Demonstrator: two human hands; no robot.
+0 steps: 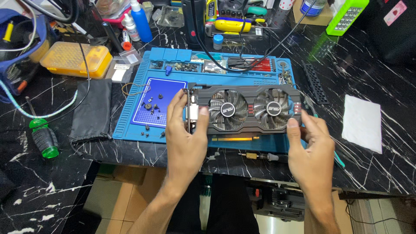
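A blue mat [130, 117] covers part of the black marble table [372, 173], with small screws [154, 107] loose on it. Left lie a black pouch [92, 110], a green screwdriver [43, 138] and a yellow box [76, 58]. A white cloth [363, 122] lies right. 1 blue bottle [141, 21] stands behind.

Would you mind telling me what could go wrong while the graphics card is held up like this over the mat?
The graphics card is held by its ends between the left hand and right hand, above the blue mat; a slip could drop it onto the loose screws lying there and scatter them. The left thumb sits close to a fan, so pressure might strain the blades. The screwdriver near the table edge could get knocked off.
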